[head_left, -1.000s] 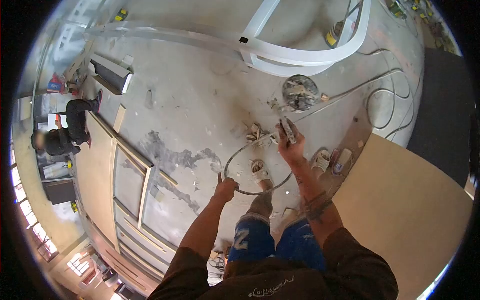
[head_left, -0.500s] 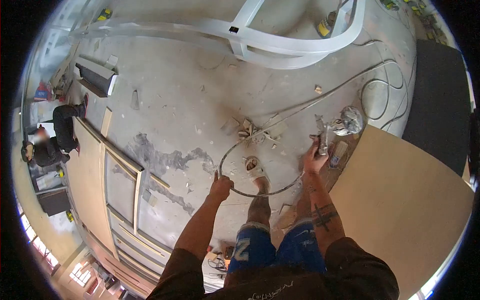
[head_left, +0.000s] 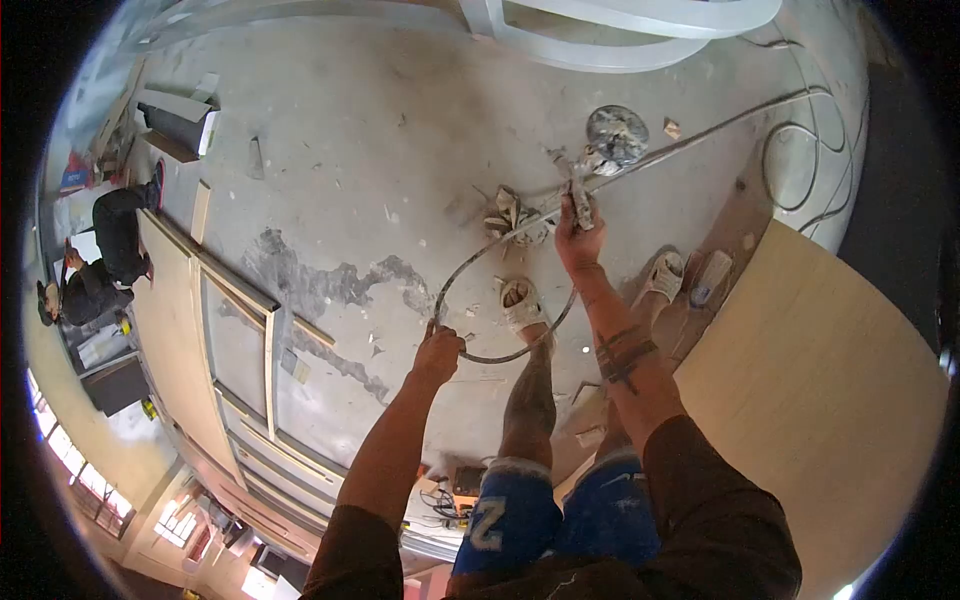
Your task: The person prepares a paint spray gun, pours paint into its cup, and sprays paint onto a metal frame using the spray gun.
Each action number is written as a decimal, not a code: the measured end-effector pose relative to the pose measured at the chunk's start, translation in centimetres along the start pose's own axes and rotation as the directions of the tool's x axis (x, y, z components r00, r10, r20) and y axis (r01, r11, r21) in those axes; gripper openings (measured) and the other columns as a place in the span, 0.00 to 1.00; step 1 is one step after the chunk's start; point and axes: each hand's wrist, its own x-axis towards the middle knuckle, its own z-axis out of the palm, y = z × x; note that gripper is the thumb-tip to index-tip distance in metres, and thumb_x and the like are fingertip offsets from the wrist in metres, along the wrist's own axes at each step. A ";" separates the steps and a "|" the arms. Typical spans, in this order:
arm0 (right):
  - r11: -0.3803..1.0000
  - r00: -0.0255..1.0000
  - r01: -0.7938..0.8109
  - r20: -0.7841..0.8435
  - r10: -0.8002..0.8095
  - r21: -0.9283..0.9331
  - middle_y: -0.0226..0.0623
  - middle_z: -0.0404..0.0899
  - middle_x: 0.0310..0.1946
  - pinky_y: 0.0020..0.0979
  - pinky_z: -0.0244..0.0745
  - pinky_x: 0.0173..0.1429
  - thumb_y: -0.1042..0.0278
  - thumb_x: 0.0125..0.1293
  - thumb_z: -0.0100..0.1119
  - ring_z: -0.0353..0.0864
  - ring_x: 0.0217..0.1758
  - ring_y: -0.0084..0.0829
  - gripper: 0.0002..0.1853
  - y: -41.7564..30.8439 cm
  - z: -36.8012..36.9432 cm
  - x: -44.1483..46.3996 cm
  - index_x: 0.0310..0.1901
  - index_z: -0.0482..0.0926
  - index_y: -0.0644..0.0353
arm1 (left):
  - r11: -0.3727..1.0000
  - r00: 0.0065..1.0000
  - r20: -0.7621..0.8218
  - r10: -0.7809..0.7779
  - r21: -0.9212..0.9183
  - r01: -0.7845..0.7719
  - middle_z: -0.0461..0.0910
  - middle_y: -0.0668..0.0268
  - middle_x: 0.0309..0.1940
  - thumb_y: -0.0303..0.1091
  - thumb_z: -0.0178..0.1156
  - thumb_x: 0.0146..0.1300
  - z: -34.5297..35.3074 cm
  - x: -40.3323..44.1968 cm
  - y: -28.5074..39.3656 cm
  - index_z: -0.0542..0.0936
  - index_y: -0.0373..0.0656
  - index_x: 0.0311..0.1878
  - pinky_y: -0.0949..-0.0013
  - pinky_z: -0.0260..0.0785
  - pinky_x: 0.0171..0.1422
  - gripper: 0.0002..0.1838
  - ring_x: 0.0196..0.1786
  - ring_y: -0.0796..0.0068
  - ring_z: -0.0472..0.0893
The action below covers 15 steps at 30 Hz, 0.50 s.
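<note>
My left hand (head_left: 438, 357) is closed around a dark hose (head_left: 447, 285) that loops in front of my legs. The hose curves up past a small heap of scraps (head_left: 512, 217) on the floor. To the right, my right hand (head_left: 581, 235) grips the handle of a paint-stained spray gun (head_left: 580, 195). Its round, smeared cup (head_left: 617, 136) sticks out to the upper right of the hand. One end of the loop runs up toward that hand; the exact joint is hidden.
A white curved frame (head_left: 610, 52) lies at the top. Hose coils (head_left: 790, 165) are at the upper right, beside a large pale board (head_left: 815, 400). Wooden framing (head_left: 270, 375) stands at left, near a person in dark clothes (head_left: 118, 235). An open box (head_left: 180, 125) is behind.
The spray gun in my right hand swung out to the right, then back left and up. My left hand keeps its hold on the hose. I have stepped, and the view has shifted.
</note>
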 end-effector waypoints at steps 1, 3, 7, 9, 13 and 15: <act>1.000 0.999 -0.030 -0.037 0.031 0.005 0.36 0.82 0.37 0.23 0.73 0.43 0.71 0.66 0.59 0.77 0.40 0.20 0.16 -0.1 -0.7 0.3 0.52 0.75 0.71 | 1.000 1.000 -0.008 0.007 -0.023 -0.007 0.79 0.63 0.44 0.20 0.57 0.53 -0.1 0.0 0.2 0.84 0.48 0.39 0.49 0.47 0.79 0.13 0.61 0.62 0.72; 0.979 0.985 0.152 -0.066 -0.162 -0.139 0.34 0.80 0.35 0.22 0.70 0.40 0.71 0.67 0.58 0.76 0.38 0.19 0.14 -1.7 -3.0 1.3 0.50 0.75 0.71 | 0.998 0.999 -0.031 0.028 -0.054 -0.030 0.79 0.62 0.43 0.20 0.57 0.52 0.4 0.3 0.4 0.84 0.47 0.39 0.48 0.47 0.78 0.13 0.59 0.61 0.73; 0.972 0.952 0.139 -0.246 -0.183 -0.188 0.35 0.81 0.35 0.22 0.71 0.42 0.71 0.69 0.56 0.77 0.38 0.21 0.13 -3.8 -6.8 1.6 0.49 0.75 0.72 | 0.995 0.997 -0.048 0.059 -0.080 -0.062 0.80 0.62 0.41 0.20 0.57 0.51 0.9 1.5 0.9 0.84 0.46 0.37 0.48 0.49 0.77 0.13 0.57 0.60 0.75; 0.949 0.919 0.213 -0.283 -0.276 -0.234 0.34 0.81 0.35 0.22 0.72 0.41 0.71 0.69 0.55 0.77 0.37 0.21 0.13 -3.6 -8.9 1.9 0.49 0.75 0.73 | 0.995 0.997 -0.047 0.057 -0.075 -0.060 0.80 0.62 0.41 0.20 0.57 0.51 0.6 1.9 1.2 0.84 0.47 0.37 0.48 0.49 0.77 0.13 0.57 0.60 0.75; 0.985 0.933 0.154 -0.315 -0.173 -0.083 0.39 0.83 0.36 0.26 0.75 0.42 0.70 0.68 0.56 0.82 0.38 0.25 0.13 -1.8 -9.7 1.5 0.48 0.77 0.72 | 0.999 0.997 -0.058 0.042 -0.023 -0.043 0.80 0.64 0.42 0.20 0.57 0.51 0.0 2.3 1.4 0.84 0.48 0.38 0.47 0.49 0.77 0.13 0.59 0.61 0.74; 0.948 0.956 0.152 -0.200 -0.213 -0.280 0.41 0.84 0.35 0.27 0.76 0.40 0.69 0.67 0.58 0.83 0.36 0.27 0.13 -1.1 -9.0 0.8 0.48 0.77 0.69 | 0.999 0.999 -0.027 0.026 0.019 -0.026 0.80 0.64 0.42 0.20 0.57 0.51 -1.2 2.1 1.8 0.84 0.49 0.38 0.47 0.48 0.77 0.14 0.59 0.62 0.73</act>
